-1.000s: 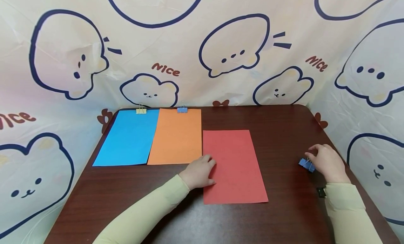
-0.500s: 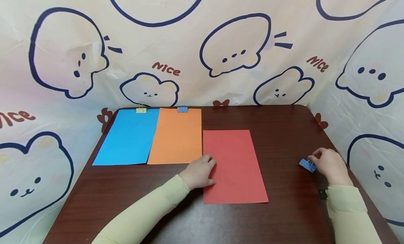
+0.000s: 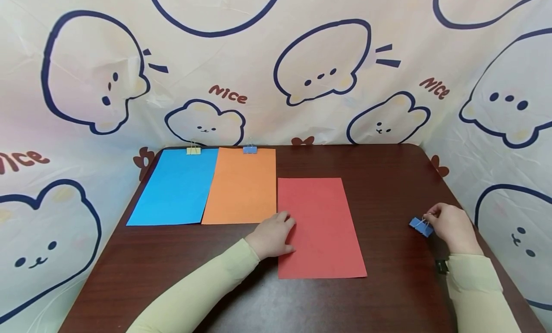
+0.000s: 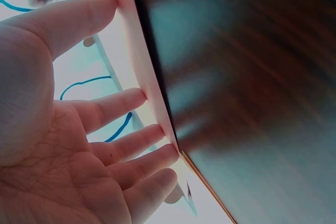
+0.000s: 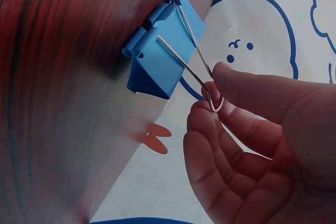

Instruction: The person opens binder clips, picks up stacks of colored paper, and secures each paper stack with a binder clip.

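A sheet of red paper (image 3: 322,218) lies in the middle of the table. My left hand (image 3: 270,235) rests its fingertips on the sheet's left edge, fingers spread and mostly straight, as the left wrist view also shows. Off to the right, my right hand (image 3: 453,227) pinches the wire handle of a blue binder clip (image 3: 420,226) between thumb and fingertips. In the right wrist view, the body of the binder clip (image 5: 167,51) sits close against the tabletop, its wire arms reaching to my thumb (image 5: 226,80).
Left of the red paper lie an orange sheet (image 3: 241,189) and a blue sheet (image 3: 177,189), side by side. A second blue binder clip (image 3: 249,150) grips the orange sheet's far edge; a yellow binder clip (image 3: 193,151) grips the blue one's. Printed cloth (image 3: 258,60) surrounds the brown table (image 3: 371,165).
My right hand has drawn slightly nearer and to the right, and its thumb and fingers have closed on the clip's wire handle. The left hand and red paper stay put.
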Tool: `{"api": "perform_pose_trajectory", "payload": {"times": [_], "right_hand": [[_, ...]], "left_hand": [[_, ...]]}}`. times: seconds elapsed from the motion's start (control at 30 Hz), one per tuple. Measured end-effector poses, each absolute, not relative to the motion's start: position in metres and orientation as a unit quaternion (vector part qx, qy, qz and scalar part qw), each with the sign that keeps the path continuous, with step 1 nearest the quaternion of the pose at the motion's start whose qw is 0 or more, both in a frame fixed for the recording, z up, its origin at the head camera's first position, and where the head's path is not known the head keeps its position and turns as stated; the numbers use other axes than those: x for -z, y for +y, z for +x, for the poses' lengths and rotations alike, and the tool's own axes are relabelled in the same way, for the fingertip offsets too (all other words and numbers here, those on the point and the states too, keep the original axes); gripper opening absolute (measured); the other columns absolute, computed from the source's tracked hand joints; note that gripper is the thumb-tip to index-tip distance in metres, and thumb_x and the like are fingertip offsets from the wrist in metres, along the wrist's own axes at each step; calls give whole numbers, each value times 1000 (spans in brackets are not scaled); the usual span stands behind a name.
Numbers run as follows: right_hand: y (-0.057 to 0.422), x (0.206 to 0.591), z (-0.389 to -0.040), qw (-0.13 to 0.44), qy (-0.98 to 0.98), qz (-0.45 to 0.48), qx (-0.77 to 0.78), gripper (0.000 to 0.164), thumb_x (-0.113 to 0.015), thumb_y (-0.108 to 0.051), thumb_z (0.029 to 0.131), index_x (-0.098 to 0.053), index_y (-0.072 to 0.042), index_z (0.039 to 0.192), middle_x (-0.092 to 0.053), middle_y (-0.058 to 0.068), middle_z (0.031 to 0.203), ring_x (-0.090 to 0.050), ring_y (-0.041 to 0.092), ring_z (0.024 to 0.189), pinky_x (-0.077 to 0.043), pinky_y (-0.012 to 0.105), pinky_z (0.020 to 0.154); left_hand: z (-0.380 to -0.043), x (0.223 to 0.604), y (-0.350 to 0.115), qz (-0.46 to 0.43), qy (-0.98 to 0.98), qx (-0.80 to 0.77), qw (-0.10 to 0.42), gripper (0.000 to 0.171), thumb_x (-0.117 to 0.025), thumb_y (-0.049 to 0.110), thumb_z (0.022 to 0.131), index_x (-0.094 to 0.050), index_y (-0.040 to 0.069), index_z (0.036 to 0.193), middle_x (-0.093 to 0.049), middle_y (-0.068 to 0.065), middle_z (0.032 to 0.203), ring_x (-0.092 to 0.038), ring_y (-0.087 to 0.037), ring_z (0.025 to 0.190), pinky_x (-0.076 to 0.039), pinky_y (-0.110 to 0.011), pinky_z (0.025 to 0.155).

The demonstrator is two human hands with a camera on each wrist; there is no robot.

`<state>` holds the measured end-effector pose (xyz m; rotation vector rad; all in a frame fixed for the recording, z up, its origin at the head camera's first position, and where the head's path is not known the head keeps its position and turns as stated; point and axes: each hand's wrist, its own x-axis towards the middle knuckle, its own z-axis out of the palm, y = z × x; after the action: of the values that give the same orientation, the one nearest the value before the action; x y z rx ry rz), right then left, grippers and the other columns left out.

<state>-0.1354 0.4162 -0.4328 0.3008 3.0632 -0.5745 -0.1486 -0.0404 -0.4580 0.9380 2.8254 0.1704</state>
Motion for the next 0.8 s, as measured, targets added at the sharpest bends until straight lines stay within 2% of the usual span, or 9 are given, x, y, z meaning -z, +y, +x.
{"api": "perform_pose_trajectory", "payload": {"times": [0.8], "right_hand": [[409,429,-135,-21,977,70,200,17,-71,-18,97,-70,-2,94,-64,9,74,-52,26,71,-37,32,56]], "left_hand": [[-147,458,-41,311,945,-63,79,65,-81,45,87,-59,7,135,-55,-14,138,-60,-26,121,-55,-38,100]]}}
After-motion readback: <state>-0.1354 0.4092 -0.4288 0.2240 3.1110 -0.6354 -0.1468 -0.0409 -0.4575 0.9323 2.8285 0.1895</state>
